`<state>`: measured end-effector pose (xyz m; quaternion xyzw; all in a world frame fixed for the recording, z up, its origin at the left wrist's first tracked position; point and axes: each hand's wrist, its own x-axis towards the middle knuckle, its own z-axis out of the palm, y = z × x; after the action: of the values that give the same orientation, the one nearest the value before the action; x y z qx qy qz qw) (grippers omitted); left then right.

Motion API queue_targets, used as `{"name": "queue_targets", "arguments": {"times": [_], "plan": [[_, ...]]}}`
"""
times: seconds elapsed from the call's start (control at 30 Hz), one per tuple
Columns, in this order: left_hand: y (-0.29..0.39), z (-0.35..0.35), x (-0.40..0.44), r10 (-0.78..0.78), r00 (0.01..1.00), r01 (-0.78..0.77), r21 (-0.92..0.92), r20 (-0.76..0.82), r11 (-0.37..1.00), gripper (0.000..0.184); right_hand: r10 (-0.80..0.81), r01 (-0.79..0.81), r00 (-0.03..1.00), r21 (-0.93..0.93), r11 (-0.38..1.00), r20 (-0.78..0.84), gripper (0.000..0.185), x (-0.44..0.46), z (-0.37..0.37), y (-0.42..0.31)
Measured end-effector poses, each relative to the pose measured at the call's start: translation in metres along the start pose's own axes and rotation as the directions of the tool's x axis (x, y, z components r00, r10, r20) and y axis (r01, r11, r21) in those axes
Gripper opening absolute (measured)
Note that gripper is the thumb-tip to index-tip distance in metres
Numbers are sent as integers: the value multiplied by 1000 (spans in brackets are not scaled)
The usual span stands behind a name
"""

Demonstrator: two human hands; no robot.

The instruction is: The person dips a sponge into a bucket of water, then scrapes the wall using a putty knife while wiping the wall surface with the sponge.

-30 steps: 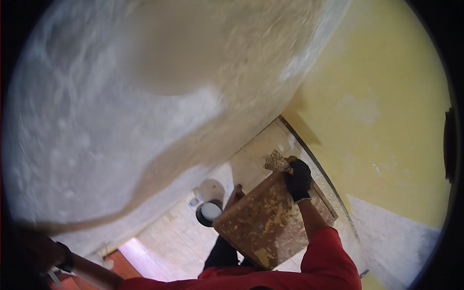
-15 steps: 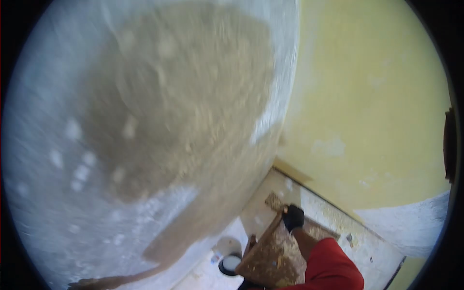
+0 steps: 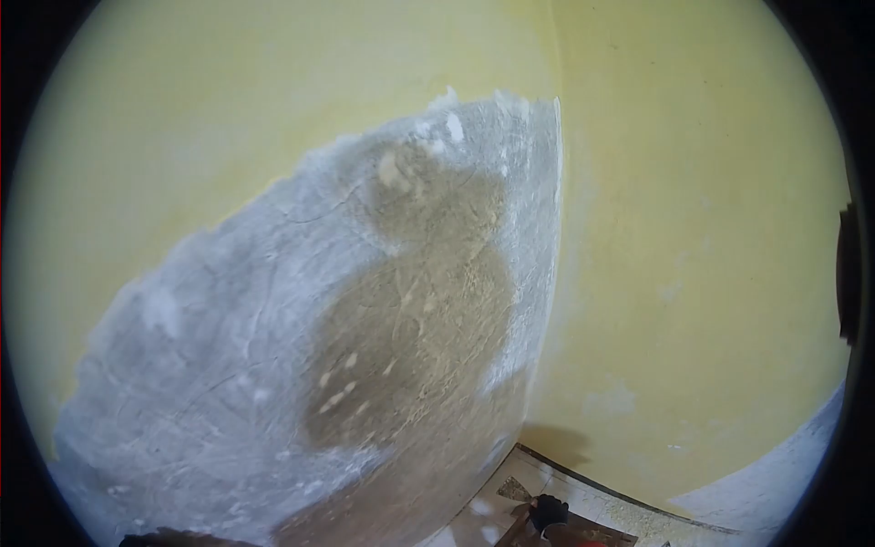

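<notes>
My right hand (image 3: 548,513), in a black glove, is low in the head view near the wall corner. Its fingers are closed round the handle of a putty knife (image 3: 513,490). The flared, stained blade points up and left, apart from the wall. Under the hand lies a brown wooden surface (image 3: 602,532), mostly cut off by the lower edge. To the left stands a wall whose scraped grey-white patch (image 3: 228,337) has a rough, cracked face. My left hand does not show.
Yellow paint (image 3: 693,228) covers the adjoining right wall. A dark strip (image 3: 583,478) runs along that wall's base. Across the scraped patch falls a shadow (image 3: 410,346). At the lower left edge is a dark shape (image 3: 182,538) I cannot make out.
The view has tilted up, bringing in yellow paint above the scraped patch. My right hand and the putty knife now sit lower in view; the red sleeve and dark container have nearly or fully left it.
</notes>
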<state>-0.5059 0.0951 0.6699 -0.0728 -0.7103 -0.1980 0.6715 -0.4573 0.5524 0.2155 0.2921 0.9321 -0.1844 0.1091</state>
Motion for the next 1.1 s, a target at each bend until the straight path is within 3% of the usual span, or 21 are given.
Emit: {"name": "queue_targets", "arguments": {"times": [0.03,0.07,0.1,0.13,0.2,0.23,0.3,0.37,0.5,0.6,0.63,0.7,0.73,0.77,0.8,0.83,0.9,0.93,1.0,1.03,1.1], "plan": [[-7,-3,-5,-16,998,13,66,56,998,31,-10,10,1000,3,1000,-7,32,7,1,7],[7,4,-2,-73,997,73,19,-12,997,36,-16,10,992,54,999,123,35,18,5,13],[27,12,9,52,999,-54,127,16,990,46,-30,7,967,92,996,254,37,29,6,20],[17,6,6,52,999,-53,145,10,988,46,-47,25,965,87,996,256,37,41,7,21],[-9,-7,-11,-26,987,39,-79,160,996,64,-306,404,776,-63,912,552,41,55,0,28],[-3,-7,-12,-49,984,60,-59,172,996,64,-294,410,766,-81,909,571,41,52,-5,41],[9,-3,2,-4,987,-2,40,159,999,70,-373,424,812,-15,905,449,41,51,6,33],[-5,-13,0,50,978,-75,113,205,991,66,-381,432,791,5,902,478,41,48,6,11],[-5,-3,5,139,981,-157,137,137,978,66,-340,366,833,25,930,438,40,33,-7,27],[-23,-9,7,280,957,-280,461,68,842,38,-302,310,888,33,950,346,43,34,-13,25],[-23,-2,9,249,969,-234,340,2,911,35,-272,284,896,17,959,352,43,29,-18,19],[-18,-1,23,428,900,-386,602,80,699,33,-329,343,889,12,939,319,43,28,-17,21],[-23,1,26,433,901,-370,584,37,722,34,-360,386,871,-15,922,334,43,28,-23,20],[-31,-3,32,509,859,-425,633,56,647,34,-460,472,850,13,881,256,43,28,-24,26],[-23,6,41,498,866,-450,495,40,743,27,-435,451,874,-27,892,215,40,33,-18,30],[-14,14,45,541,841,-503,403,24,764,34,-453,458,867,25,888,206,38,41,-17,37],[-2,3,52,427,885,-436,656,187,616,49,-455,434,867,137,890,205,39,49,-32,45],[-16,-3,52,427,878,-456,649,216,609,49,-489,460,844,172,871,221,39,58,-33,50],[-47,-14,53,468,880,-280,701,-86,656,56,-411,324,889,358,876,200,39,75,-28,59],[-44,-16,54,470,880,-291,700,-72,652,56,-340,223,910,410,884,237,38,77,-30,62],[-38,-17,56,416,909,-229,837,2,496,66,-318,173,913,465,869,256,38,81,-7,82]]}}
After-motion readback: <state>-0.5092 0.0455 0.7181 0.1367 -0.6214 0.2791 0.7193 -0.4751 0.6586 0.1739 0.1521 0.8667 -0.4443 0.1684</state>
